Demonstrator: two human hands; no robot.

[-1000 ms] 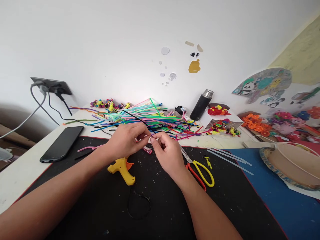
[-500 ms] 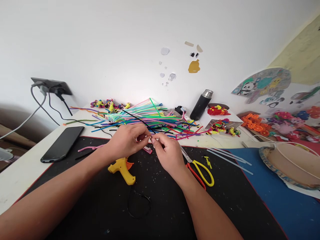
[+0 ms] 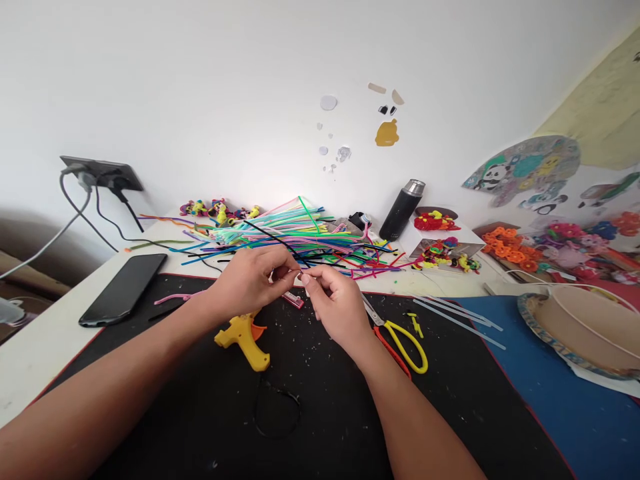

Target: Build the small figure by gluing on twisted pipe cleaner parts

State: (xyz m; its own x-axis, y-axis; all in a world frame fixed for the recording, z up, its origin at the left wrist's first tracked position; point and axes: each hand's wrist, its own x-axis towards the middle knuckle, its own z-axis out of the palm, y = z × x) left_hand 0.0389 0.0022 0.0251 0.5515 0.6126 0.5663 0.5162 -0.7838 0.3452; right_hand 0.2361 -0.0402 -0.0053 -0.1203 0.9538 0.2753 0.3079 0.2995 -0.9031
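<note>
My left hand (image 3: 250, 280) and my right hand (image 3: 336, 303) meet fingertip to fingertip above the black mat (image 3: 320, 413), both pinching a thin black pipe cleaner (image 3: 274, 237) that runs up and back to the left. Just behind them lies a heap of coloured pipe cleaners (image 3: 295, 237). A yellow glue gun (image 3: 243, 337) lies under my left wrist, and a small pink object (image 3: 293, 301) rests below the fingertips. Yellow and red scissors (image 3: 400, 337) lie right of my right hand.
A black phone (image 3: 123, 288) lies at the left. A black flask (image 3: 401, 209) stands behind the heap. Clear glue sticks (image 3: 457, 319) rest at the blue mat's (image 3: 575, 413) edge. A paper plate (image 3: 580, 333) and finished craft pieces (image 3: 515, 250) fill the right. A black loop (image 3: 277, 413) lies near me.
Both hands stay together on the pipe cleaner; the fingers have shifted slightly, the right hand's index finger lifting a little. Nothing else has moved.
</note>
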